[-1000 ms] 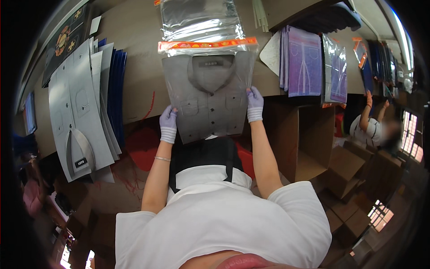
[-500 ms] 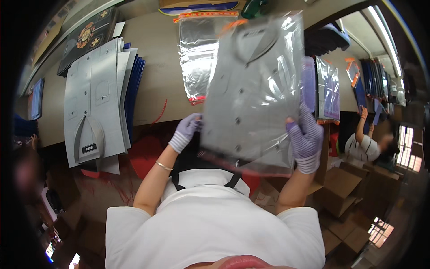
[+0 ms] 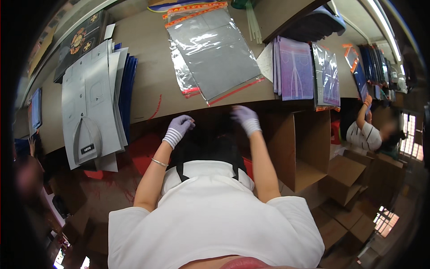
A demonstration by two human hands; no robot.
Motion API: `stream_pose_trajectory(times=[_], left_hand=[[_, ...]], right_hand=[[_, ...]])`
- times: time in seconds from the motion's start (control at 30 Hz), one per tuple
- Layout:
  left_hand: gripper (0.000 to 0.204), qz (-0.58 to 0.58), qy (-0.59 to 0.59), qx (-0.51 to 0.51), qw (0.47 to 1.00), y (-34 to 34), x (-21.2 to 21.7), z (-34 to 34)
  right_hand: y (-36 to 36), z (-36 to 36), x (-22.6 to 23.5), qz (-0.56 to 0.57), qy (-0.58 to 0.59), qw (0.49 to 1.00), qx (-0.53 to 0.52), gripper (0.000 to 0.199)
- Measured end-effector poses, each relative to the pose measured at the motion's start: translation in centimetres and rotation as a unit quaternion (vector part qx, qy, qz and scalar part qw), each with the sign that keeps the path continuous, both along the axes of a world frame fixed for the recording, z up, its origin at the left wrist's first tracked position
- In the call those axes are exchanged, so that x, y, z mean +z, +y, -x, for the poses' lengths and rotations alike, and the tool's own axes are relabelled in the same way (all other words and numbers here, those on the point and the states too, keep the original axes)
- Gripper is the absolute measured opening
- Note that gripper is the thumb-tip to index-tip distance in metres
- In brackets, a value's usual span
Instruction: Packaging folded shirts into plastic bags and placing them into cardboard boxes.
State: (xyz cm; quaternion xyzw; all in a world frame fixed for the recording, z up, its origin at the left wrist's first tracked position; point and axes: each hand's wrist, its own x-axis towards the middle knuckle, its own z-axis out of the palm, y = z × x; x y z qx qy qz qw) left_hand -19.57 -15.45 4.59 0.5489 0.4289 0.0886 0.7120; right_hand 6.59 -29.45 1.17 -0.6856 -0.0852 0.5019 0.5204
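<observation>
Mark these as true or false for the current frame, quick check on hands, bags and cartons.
1. Both hands are gloved and hold nothing. True: the left hand and right hand hang bare above the table edge.
2. A packed shirt sits between the hands. False: nothing is in either grip.
3. Clear bags with orange-red strips lie on the table ahead of the hands. True.
4. The open cardboard carton stands to the person's left. False: it is on the right, below the table.
5. Grey card sheets are stacked at the left. True.
</observation>
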Motion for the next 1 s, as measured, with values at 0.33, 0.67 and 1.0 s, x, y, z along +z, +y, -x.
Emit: stream_pose_trajectory(times=[0.33, 0.67, 1.0], left_hand=[[0.021, -0.486, 0.067, -0.194, 0.85, 6.1, -0.7, -21.1], [0.017, -0.255, 0.039, -0.148, 0.955, 8.3, -0.6, -22.2], [0.012, -0.365, 0.006, -0.225, 0.903, 5.4, 5.8, -20.3]], right_hand=[[-7.7, -24.4, -1.9, 0.136, 0.271, 0.915, -0.267, 0.08], [-21.8, -10.7, 10.8, -0.013, -0.096, 0.978, -0.187, 0.026], [-14.9, -7.7, 8.9, -0.042, 0.034, 0.976, -0.21, 0.029]])
